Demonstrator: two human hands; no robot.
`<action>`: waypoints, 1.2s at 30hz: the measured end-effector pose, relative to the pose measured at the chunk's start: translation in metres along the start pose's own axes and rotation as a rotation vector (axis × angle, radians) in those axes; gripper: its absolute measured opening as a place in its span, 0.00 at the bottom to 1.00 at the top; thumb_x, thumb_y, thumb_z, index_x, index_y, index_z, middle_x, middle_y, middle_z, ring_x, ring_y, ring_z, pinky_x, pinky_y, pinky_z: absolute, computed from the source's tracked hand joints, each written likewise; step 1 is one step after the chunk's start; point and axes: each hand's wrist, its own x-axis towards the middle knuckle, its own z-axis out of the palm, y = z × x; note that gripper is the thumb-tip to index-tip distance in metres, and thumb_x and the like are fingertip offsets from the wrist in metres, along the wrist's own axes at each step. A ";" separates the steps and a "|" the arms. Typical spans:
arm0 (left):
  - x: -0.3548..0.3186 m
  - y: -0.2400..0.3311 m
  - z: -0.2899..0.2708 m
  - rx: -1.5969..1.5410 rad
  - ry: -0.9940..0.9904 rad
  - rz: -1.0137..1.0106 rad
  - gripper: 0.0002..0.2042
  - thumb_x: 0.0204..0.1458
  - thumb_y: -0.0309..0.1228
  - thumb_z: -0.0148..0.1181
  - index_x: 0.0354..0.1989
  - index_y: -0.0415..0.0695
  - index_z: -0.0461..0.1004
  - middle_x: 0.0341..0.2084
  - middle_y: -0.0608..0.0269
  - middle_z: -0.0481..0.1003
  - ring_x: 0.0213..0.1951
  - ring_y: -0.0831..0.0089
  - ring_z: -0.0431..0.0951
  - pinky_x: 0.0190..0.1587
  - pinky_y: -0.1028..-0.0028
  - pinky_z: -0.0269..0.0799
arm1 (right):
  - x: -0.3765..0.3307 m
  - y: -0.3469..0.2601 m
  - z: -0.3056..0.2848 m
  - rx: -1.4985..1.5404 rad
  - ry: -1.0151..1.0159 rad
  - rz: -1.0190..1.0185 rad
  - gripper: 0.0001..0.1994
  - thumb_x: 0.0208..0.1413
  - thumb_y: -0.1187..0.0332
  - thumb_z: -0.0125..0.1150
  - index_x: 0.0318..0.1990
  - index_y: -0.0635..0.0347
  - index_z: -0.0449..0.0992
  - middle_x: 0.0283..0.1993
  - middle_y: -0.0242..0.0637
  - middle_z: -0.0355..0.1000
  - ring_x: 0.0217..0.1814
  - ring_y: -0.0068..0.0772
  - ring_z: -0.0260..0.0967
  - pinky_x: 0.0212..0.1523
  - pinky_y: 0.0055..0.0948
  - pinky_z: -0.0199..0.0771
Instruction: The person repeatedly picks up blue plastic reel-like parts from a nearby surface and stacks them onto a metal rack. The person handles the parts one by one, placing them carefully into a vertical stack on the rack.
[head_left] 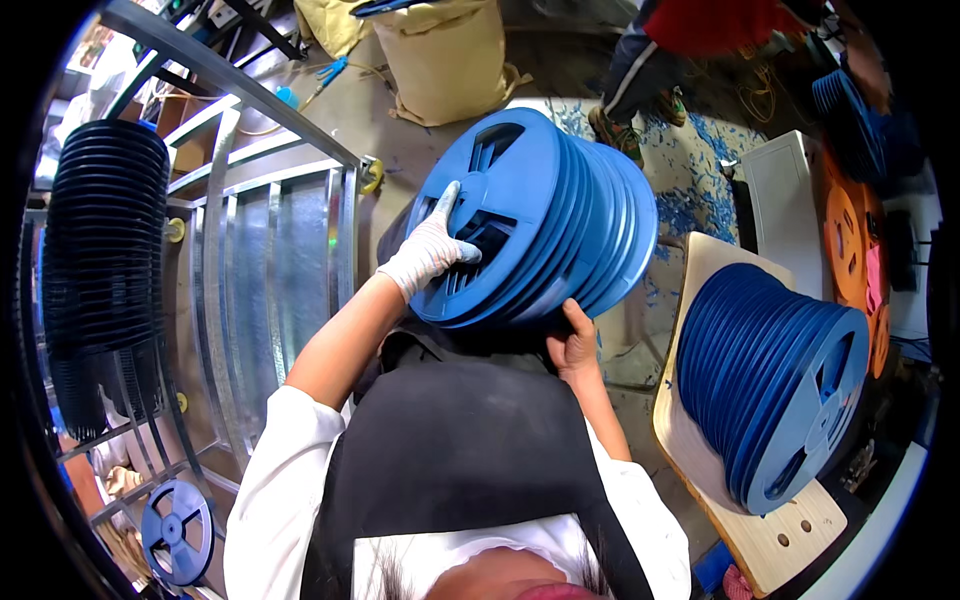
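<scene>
Because the blue stack [580,215] looks like many stiff, smooth plastic discs, it probably handles heavy and slippery; the windows [495,145] in its face and the underside seem the surest holds. It sits before the person's lap, long axis roughly crosswise, windowed face pointing left. The gloved left hand [432,250] holds that face, thumb and forefinger wide; the bare right hand [573,350] has its thumb by the lower rims, other fingers hidden, so I cannot tell its grip. Rightward lies another stack [765,385] on a board [800,540]; leftward, a rack [280,175].
</scene>
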 end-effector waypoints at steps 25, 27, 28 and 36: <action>-0.081 0.006 -0.074 -1.685 -0.420 0.561 0.34 0.48 0.50 0.61 0.58 0.41 0.60 0.45 0.56 0.67 0.54 0.58 0.67 0.63 0.61 0.61 | 0.029 -0.025 -0.061 0.214 -0.183 -0.093 0.19 0.53 0.62 0.55 0.51 0.60 0.67 0.43 0.41 0.73 0.46 0.38 0.71 0.53 0.43 0.66; -0.083 0.003 -0.075 -1.698 -0.466 0.516 0.32 0.49 0.50 0.59 0.57 0.42 0.60 0.45 0.56 0.67 0.54 0.59 0.68 0.63 0.62 0.61 | 0.027 -0.027 -0.064 0.195 -0.193 -0.086 0.19 0.53 0.62 0.54 0.51 0.60 0.67 0.44 0.40 0.73 0.46 0.37 0.70 0.53 0.42 0.64; -0.085 0.004 -0.074 -1.698 -0.465 0.522 0.32 0.49 0.50 0.59 0.57 0.42 0.60 0.45 0.56 0.67 0.54 0.59 0.67 0.63 0.62 0.61 | 0.026 -0.028 -0.066 0.204 -0.194 -0.085 0.19 0.53 0.62 0.54 0.51 0.60 0.67 0.44 0.40 0.72 0.47 0.37 0.70 0.53 0.43 0.64; -0.179 -0.011 -0.080 -1.569 0.027 0.517 0.29 0.52 0.48 0.54 0.58 0.43 0.61 0.48 0.58 0.67 0.55 0.60 0.66 0.63 0.62 0.59 | 0.040 -0.024 -0.067 0.217 -0.183 -0.024 0.23 0.49 0.61 0.58 0.52 0.61 0.67 0.47 0.41 0.71 0.48 0.40 0.68 0.55 0.45 0.63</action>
